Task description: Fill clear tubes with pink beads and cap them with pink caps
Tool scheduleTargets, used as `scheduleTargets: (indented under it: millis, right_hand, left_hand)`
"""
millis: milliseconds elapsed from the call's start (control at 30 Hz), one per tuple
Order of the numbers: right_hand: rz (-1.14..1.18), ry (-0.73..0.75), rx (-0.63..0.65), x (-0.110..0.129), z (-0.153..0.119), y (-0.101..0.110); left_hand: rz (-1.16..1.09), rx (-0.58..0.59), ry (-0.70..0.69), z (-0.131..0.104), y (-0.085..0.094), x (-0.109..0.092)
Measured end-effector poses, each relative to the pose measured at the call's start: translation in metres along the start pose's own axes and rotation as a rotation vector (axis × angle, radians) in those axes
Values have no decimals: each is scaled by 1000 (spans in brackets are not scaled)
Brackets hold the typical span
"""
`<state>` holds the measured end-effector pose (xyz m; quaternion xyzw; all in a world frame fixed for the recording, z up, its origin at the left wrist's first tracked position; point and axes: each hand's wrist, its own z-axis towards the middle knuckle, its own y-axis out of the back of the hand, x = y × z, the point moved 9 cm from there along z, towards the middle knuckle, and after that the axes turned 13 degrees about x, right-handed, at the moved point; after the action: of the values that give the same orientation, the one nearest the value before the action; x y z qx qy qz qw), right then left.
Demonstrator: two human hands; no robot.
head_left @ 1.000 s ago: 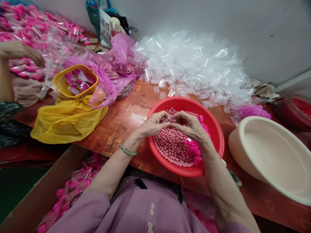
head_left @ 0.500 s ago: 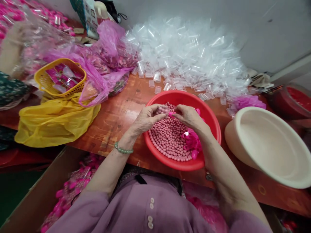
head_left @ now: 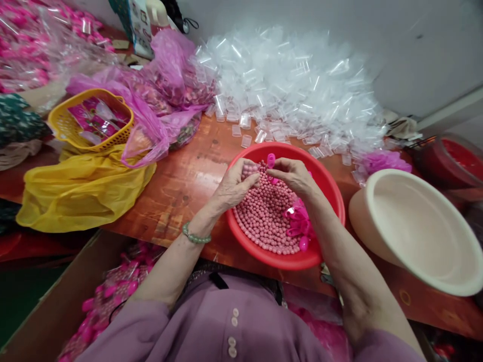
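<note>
My left hand is closed round a clear container of pink beads above the left side of the red basin. Between the fingertips of my right hand is a bright pink plastic piece, held upright and apart from the container. Beneath both hands, dusty pink beads cover much of the basin. More bright pink pieces lie at its right side, partly behind my right forearm.
Clear plastic containers are heaped at the back. An empty cream basin stands right. On the left are a yellow basket, a yellow bag, pink bags and another person's sleeve.
The pink piece in my right hand has turned upright and moved up, away from the container. The other person's arm at the left has moved down and partly out of view.
</note>
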<state>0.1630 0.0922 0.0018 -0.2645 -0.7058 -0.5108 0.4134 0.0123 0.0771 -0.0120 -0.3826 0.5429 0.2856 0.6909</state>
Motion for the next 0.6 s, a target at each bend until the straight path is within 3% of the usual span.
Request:
scheduleTargets:
  millis: [100,267,400,533,600]
  right_hand:
    - [462,41,-4,3,-10,-5]
    - [631,54,12,13,-14,-28]
    - [477,110,-27,20,-13,-31]
    - [47,273,-169,37,-22,-17]
    - [-187,364,-177,50,-28,-18]
  left_hand:
    - [22,-81,21,-1,4,0]
    - [-33,-64,58,-2,0,3]
    - [-5,-53,79,-4,-2,0]
    - [-77,-30,99,-5,-2,-2]
    - [-152,-9,110,-4,-2,-2]
